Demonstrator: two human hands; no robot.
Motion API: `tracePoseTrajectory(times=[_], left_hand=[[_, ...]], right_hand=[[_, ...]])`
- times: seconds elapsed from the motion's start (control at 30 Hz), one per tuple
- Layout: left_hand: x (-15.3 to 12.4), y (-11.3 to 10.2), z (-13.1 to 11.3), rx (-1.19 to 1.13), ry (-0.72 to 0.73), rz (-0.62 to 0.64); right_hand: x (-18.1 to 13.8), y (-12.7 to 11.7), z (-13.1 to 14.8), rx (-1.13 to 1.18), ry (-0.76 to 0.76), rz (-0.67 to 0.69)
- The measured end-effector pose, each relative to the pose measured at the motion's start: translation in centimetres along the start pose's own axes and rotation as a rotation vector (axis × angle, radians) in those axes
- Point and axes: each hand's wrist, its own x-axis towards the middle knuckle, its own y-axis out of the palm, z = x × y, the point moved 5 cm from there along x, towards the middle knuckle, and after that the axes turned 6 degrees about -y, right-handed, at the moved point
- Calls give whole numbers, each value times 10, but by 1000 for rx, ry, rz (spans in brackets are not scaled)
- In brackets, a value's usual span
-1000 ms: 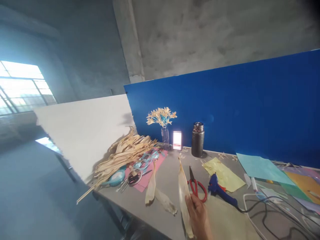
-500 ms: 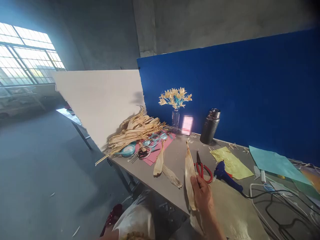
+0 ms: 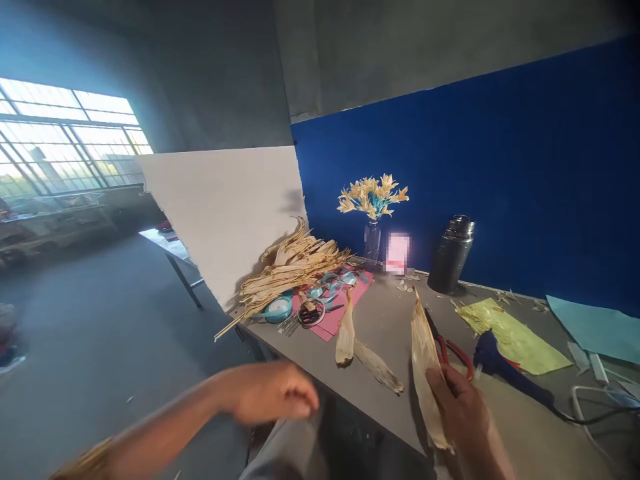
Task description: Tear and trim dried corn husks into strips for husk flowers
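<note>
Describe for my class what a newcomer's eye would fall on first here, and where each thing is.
Probably the pale star-shaped flowers in a see-through vase, bright against the blue panel behind the table. Next, perhaps, the heap of dry strips before the white board. Nearer, the right hand holds a long pale strip beside red-handled scissors.

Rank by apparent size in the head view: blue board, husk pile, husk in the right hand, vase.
Blue board
Husk pile
Husk in the right hand, looking bigger for being nearer the camera
Vase
</note>
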Motion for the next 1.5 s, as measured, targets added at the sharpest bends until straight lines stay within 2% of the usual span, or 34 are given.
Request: tracePoseTrajectory(times=[0.07,0.13,0.23,0.27,0.33,0.37,0.47,0.57,0.67,0.77,0.87,0.97,1.1,1.3,1.5], left_hand=[[45,-23,-14,-116,87,24],[94,-45,-37,-380,207,-25],[156,-56,-73,-785,435,-76],[173,-56,-79,-841,454,-136],[203,-50,-83,-844,397,-264],[216,-49,-80,-806,348,-364],[243,-50,-71,-733,314,-538],[255,-51,-61,-688,349,-640],[256,-40,-55,-660,369,-702],[256,-21,-56,-629,396,-674],[255,-13,-58,-598,401,-673],[253,-14,-56,-589,379,-694],[256,-12,-53,-644,368,-615],[270,-12,-39,-750,214,-577],[269,-24,-39,-719,309,-597]], right_hand=[[11,-4,24,-15,-11,45],[33,-2,56,-55,-88,66],[81,17,89,-4,-131,-48],[96,27,90,69,-113,-90],[120,49,83,80,-85,-120],[128,58,76,68,-75,-134],[133,75,49,20,-57,-156],[129,79,30,5,-39,-156],[131,81,23,12,-28,-158],[134,80,22,-43,-19,-205],[134,76,22,-118,-29,-286],[132,72,20,-119,-42,-328],[128,73,8,-129,8,-336],[123,99,-3,-116,33,-163],[131,105,8,-167,-87,-215]])
